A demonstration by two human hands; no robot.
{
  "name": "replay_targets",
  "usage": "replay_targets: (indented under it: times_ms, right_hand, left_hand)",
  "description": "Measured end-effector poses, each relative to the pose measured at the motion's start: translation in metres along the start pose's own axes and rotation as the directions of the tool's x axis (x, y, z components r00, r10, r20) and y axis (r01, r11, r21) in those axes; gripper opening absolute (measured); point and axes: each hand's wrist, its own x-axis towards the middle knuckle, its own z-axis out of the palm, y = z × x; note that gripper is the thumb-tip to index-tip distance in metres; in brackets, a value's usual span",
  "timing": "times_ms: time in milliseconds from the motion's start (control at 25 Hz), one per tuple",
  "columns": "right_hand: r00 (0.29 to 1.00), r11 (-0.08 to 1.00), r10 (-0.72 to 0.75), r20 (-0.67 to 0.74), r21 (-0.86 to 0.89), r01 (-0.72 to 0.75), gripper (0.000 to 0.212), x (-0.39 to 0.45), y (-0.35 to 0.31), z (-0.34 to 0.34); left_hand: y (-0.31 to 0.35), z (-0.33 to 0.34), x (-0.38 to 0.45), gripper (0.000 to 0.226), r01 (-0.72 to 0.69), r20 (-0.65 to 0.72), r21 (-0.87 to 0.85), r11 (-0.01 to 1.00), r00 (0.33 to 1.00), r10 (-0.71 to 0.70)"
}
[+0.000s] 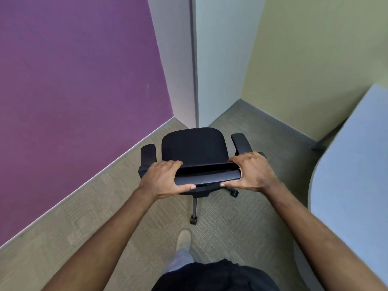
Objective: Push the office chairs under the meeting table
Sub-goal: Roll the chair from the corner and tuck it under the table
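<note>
A black office chair (194, 144) with armrests and castors stands in front of me, its seat pointing away toward the room corner. My left hand (164, 179) grips the left end of the backrest's top edge. My right hand (249, 172) grips the right end of the same edge. The meeting table (352, 164), pale grey-blue with a rounded end, fills the right side of the view. The chair is left of the table, apart from it, not under it.
A purple wall (73, 91) runs along the left, a white column (182, 59) stands in the corner ahead and a yellow-green wall (315, 49) closes the back right. The carpet (94, 217) is beige. My foot (183, 239) is behind the chair's rear castor (193, 220).
</note>
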Motion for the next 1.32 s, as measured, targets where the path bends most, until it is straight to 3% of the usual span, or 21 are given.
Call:
replay_targets:
  times_ms: [280, 600, 1000, 1320]
  right_hand:
    - [0.963, 0.965, 0.259, -0.075, -0.022, -0.261, 0.097, 0.02, 0.01, 0.009]
    - [0.854, 0.858, 0.51, -0.104, -0.009, -0.514, 0.096, 0.051, 0.018, 0.002]
    - [0.643, 0.648, 0.75, -0.152, -0.02, -0.761, 0.095, 0.101, 0.065, 0.003]
    - [0.401, 0.409, 0.896, -0.192, 0.002, -0.913, 0.105, 0.152, 0.102, 0.002]
  left_hand:
    - [-0.037, -0.018, 0.107, 0.11, -0.247, 0.013, 0.025, 0.969, 0.969, 0.247]
    - [-0.048, -0.053, 0.231, 0.096, -0.517, 0.013, 0.086, 0.852, 0.856, 0.518]
    - [-0.021, -0.076, 0.403, 0.092, -0.757, 0.03, 0.077, 0.649, 0.652, 0.758]
    - [0.025, -0.1, 0.537, 0.09, -0.889, 0.116, 0.132, 0.438, 0.453, 0.884]
